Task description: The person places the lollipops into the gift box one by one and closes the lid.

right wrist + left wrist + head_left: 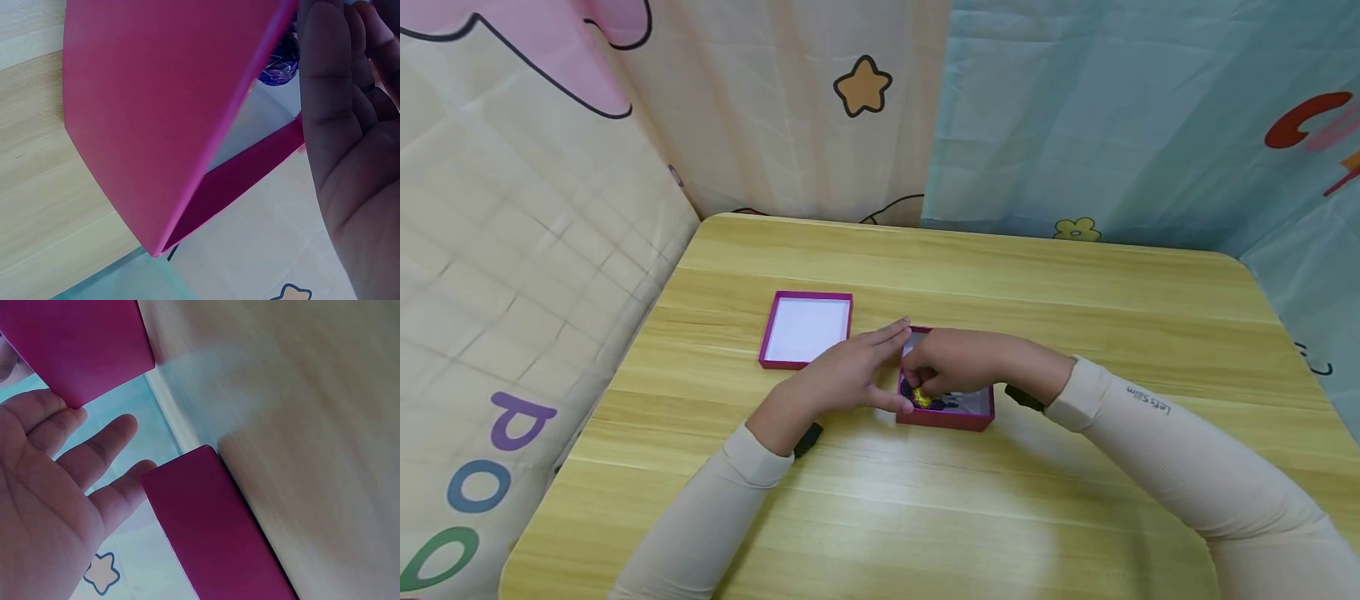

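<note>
A magenta box [946, 421] stands uncovered near the middle of the table. My right hand [962, 360] reaches down into it, fingers curled at a small shiny yellow wrapped piece [922, 398]. In the right wrist view, a dark purple shiny wrapped piece [279, 65] lies inside, partly covered by the box wall. My left hand [853, 371] is spread along the box's left side, its thumb close to the near left corner. In the left wrist view, its fingertips [78, 415] touch a corner of the box, and nothing is in the palm.
A shallow magenta tray with a white inside, like the box's lid [808, 329], lies to the left behind my left hand. The wooden table [1045, 492] has rounded far corners. Printed curtains [775, 108] hang along its back and sides.
</note>
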A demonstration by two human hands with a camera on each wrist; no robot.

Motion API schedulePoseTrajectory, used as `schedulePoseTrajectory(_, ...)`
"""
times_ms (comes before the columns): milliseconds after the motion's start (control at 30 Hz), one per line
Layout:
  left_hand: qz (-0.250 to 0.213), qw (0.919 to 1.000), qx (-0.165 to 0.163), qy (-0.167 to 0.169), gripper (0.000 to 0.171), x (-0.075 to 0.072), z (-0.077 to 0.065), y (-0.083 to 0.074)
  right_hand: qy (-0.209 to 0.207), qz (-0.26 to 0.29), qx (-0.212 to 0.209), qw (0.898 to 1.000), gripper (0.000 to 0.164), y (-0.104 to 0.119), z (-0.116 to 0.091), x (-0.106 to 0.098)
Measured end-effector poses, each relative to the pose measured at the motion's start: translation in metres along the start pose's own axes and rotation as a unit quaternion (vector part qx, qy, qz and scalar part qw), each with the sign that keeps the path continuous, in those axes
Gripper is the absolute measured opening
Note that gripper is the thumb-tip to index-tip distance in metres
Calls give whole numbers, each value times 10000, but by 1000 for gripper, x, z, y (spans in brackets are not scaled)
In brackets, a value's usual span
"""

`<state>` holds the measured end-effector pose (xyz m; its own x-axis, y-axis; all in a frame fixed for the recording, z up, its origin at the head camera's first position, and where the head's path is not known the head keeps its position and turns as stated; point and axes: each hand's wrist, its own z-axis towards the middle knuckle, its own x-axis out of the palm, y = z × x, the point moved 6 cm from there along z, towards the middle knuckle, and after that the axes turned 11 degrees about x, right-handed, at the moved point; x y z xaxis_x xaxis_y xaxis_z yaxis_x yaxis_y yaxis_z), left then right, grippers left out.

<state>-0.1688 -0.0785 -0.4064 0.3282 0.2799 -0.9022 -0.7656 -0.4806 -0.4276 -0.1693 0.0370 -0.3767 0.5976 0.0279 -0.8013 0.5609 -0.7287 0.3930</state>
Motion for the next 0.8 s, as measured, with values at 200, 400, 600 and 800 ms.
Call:
schedulePoseTrajectory(200, -3, 10000, 8, 0, 105, 0, 0, 0, -153, -21, 33, 9999, 4, 0, -6, -5)
schedulePoseTrajectory(400, -24, 9999, -115, 44, 106, 0, 1, 0, -491, 23, 99, 9987, 5, -4, -21, -15)
schedulePoseTrajectory(600, -20, 9997, -223, 69, 106, 1, 1, 0, -745, 219, 269, 9966, 5, -15, -42, -23)
schedulePoseTrajectory(800, -78, 9992, -375, 133, 106, 2, 1, 1, -1080, 365, 443, 9925, 4, -30, -67, -29)
